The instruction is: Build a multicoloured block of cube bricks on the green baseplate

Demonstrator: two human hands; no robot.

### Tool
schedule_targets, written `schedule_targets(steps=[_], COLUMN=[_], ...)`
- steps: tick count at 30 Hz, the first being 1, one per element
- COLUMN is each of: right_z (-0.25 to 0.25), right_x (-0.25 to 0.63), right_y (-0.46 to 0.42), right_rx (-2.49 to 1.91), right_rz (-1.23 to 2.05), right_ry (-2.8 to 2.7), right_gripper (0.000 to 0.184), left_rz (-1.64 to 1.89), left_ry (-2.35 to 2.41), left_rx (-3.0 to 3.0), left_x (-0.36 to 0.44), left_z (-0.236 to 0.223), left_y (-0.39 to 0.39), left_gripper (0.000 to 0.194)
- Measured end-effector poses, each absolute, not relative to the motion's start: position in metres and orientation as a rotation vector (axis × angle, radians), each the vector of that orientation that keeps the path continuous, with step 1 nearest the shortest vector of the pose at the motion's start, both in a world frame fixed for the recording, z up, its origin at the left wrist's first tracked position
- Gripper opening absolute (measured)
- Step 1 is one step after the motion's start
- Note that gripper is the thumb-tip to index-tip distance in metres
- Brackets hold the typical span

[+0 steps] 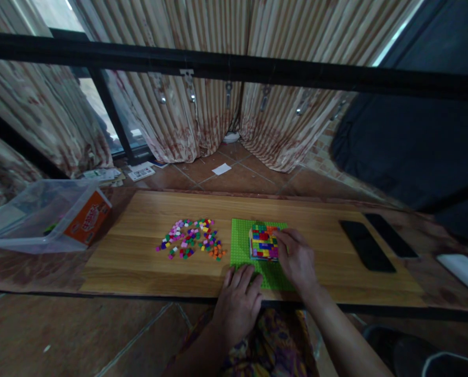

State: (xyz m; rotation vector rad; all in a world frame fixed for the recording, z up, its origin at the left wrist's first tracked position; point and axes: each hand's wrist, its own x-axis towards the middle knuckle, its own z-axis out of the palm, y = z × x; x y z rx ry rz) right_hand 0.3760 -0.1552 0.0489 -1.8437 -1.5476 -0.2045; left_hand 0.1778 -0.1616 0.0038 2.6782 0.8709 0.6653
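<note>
On the baseplate (239,248), the brick block (263,245) sits square, long axis unclear, by right hand (300,262), grip narrow, left hand (239,299) flat.

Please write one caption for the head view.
Right hand at a multicoloured brick build on a green baseplate, left hand at its near edge, loose bricks alongside.

Two dark phones (367,245) (391,235) lie near a white object (464,272); pleated curtains (202,115) hang beyond.
</note>
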Motion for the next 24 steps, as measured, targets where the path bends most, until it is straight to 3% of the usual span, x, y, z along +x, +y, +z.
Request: schedule_targets(steps=[18,24], right_z=[0.039,0.056], right_x=[0.380,0.368], right_y=[-0.154,-0.165], right_rx=[-1.786,-1.844], right_rz=[-0.196,-0.188], right_ry=[-1.651,-1.369], right_gripper=[0.034,0.032], left_rz=[0.699,0.757], left_ry=[0.879,0.891], left_rx=[2.680,2.686], left_x=[0.178,0.177], left_z=[0.002,-0.001], left_y=[-0.162,-0.164], left_gripper=[0.034,0.035])
